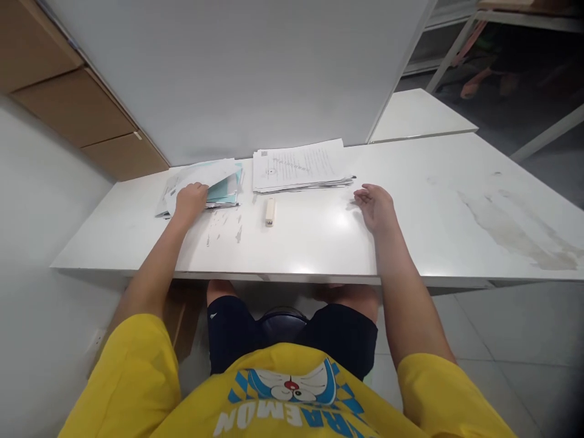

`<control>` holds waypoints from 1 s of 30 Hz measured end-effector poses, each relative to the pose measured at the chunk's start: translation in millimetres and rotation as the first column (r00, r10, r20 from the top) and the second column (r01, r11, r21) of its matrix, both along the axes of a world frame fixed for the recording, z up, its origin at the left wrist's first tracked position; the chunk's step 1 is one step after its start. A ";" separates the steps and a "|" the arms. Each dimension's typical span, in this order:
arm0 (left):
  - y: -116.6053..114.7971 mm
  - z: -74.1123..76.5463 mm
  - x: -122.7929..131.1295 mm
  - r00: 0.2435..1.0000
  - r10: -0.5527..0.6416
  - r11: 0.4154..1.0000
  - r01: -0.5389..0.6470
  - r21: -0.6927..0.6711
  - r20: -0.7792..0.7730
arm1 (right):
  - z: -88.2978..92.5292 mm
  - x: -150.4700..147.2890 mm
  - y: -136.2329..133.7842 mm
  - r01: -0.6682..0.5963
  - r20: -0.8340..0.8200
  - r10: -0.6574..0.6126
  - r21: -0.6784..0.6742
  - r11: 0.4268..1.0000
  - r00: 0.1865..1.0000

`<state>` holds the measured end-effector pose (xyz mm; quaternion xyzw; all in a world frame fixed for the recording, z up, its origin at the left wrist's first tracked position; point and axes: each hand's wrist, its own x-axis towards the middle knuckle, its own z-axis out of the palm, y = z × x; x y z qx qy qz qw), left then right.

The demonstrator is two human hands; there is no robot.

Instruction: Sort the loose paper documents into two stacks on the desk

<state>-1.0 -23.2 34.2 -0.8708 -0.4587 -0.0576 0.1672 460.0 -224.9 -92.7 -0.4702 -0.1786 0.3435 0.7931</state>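
Observation:
On the left of the desk, my left hand (191, 201) is closed on the near edge of a white sheet of paper (212, 173), whose right side is lifted off a loose pile of papers (223, 198) with light blue sheets in it. My right hand (376, 207) is just above the desk, fingers loosely bent and holding nothing. To its left lies a neater stack of printed papers (301, 167). A small cream-coloured oblong thing with a metallic near end, like a stapler (270, 213), lies in front of that stack.
Behind the white desk (319, 243) rises a grey-white panel (246, 73). Cardboard boxes (128, 155) line the left wall. Stains (520, 231) mark the desk at right. Another person's leg (477, 82) shows beneath a table at the upper right.

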 end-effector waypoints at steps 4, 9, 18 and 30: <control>-77.7 -19.9 -59.8 0.953 -0.250 0.958 0.218 0.185 0.170 | 11.5 -10.6 -13.2 0.077 0.019 -0.076 -0.082 0.994 0.997; -199.4 -58.7 -119.1 0.805 -0.561 0.821 0.512 0.252 0.193 | 26.4 -103.9 -94.1 -0.087 0.020 0.088 -0.030 0.996 0.996; -278.7 -78.3 -111.4 0.703 -0.653 0.704 0.701 -0.116 0.282 | -1.5 -309.1 -223.4 -0.679 -0.426 0.550 -0.261 0.686 0.719; -275.2 -71.1 -104.0 0.613 -0.755 0.605 0.788 -0.111 0.235 | 34.4 -303.2 -189.6 -0.730 -0.450 0.598 -0.212 0.650 0.663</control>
